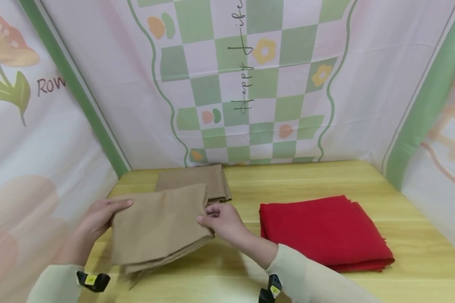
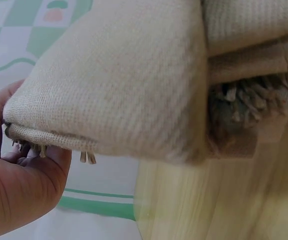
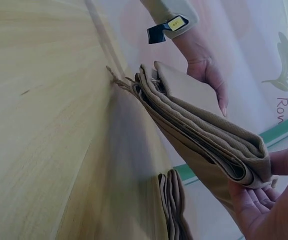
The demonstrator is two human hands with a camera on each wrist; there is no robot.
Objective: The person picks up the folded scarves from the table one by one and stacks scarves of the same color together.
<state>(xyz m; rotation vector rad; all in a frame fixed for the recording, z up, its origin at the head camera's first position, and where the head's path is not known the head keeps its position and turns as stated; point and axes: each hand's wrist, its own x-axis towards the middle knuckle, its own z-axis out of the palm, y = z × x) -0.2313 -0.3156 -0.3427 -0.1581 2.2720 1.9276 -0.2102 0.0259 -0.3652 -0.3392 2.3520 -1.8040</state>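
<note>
Pinches a folded tan cloth (image 1: pixel 159 227) from opposite sides: left edge between thumb and fingers of the left hand (image 1: pixel 98 216), right edge likewise in the right hand (image 1: pixel 225 221). Sits between the hands, raised above the table (image 1: pixel 227 282), near edge tilted downward. Shows a smooth, flat upper face, with several layers stacked along the near edge. Reveals a coarse weave up close, with short fringe protruding beneath the edge at the left hand. Trails a thin fringed corner low, nearer the left hand; possibly touching the table, though too blurred to confirm. Beyond both hands: folded brown cloth (image 1: pixel 193 179), flat on the table, partly hidden by the tan cloth. Right of the right hand: folded red cloth (image 1: pixel 322 233), flat on the table, with ragged right edges.
</note>
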